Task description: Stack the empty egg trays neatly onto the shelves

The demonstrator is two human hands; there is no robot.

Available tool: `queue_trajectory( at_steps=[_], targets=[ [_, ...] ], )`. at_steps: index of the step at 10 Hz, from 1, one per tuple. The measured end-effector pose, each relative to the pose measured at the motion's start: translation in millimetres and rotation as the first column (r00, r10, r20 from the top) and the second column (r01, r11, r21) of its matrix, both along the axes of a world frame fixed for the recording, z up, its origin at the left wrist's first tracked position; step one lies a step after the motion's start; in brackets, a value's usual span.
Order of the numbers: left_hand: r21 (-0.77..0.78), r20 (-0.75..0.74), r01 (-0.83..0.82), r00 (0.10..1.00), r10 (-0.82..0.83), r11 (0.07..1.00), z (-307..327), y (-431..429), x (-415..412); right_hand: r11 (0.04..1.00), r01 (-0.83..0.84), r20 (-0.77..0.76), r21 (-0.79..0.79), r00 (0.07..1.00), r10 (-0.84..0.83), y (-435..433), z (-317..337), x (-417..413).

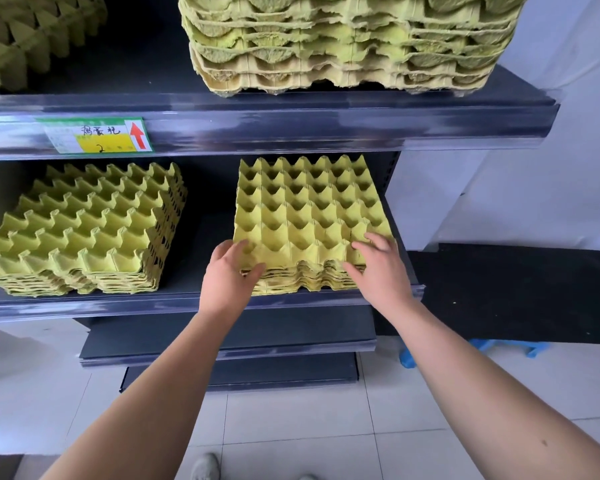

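The stack of egg trays [312,216] sits at the right end of the middle shelf [187,301], its front edge near the shelf's lip. The left hand [227,271] is at the stack's front-left corner and the right hand [378,271] at its front-right corner. Both hands' fingers [374,242] lie loosely spread on the top tray, thumbs against the front edge. A 2nd stack [80,230] stands at the left end.
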State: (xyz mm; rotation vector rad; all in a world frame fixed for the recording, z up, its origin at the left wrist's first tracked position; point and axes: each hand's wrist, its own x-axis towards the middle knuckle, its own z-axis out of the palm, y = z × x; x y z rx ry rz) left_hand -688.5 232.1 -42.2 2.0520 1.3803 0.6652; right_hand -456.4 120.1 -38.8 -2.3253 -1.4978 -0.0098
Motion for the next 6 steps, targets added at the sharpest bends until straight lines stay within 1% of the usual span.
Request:
queue_trajectory(
  at_steps=[1, 2, 3, 4, 5, 6],
  targets=[
    [-0.027, -0.021, -0.002, 1.000, 0.001, 1.000, -5.2, -3.9, 1.7, 0.999, 0.015, -0.001, -0.036, 1.000, -0.015, 0.7, 0.3, -1.8],
    [-0.024, -0.052, -0.008, 0.999, 0.007, 1.000, -3.7, -5.0, 4.5, 0.996, 0.047, -0.011, -0.082, 0.999, -0.048, 2.2, 3.7, -5.8],
    [-0.025, -0.116, -0.006, 0.993, 0.003, 1.000, -2.2, -1.1, 6.1, 0.990, 0.064, -0.011, -0.127, 0.998, -0.066, 0.0, 4.7, -12.6],
    [-0.047, -0.191, 0.037, 0.980, -0.045, 0.998, 0.3, 4.6, 2.4, 0.984, 0.055, 0.042, -0.169, 0.998, -0.049, -2.2, 9.7, -17.0],
    [-0.092, -0.243, 0.103, 0.962, -0.122, 0.990, 4.6, 11.2, -5.8, 0.974, 0.075, 0.052, -0.216, 0.997, -0.065, -2.0, 18.4, -22.5],
    [-0.088, -0.263, 0.177, 0.945, -0.194, 0.980, 19.7, 8.8, -18.8, 0.974, 0.094, 0.073, -0.206, 0.994, -0.080, -4.8, 27.7, -32.6]
  ],
)
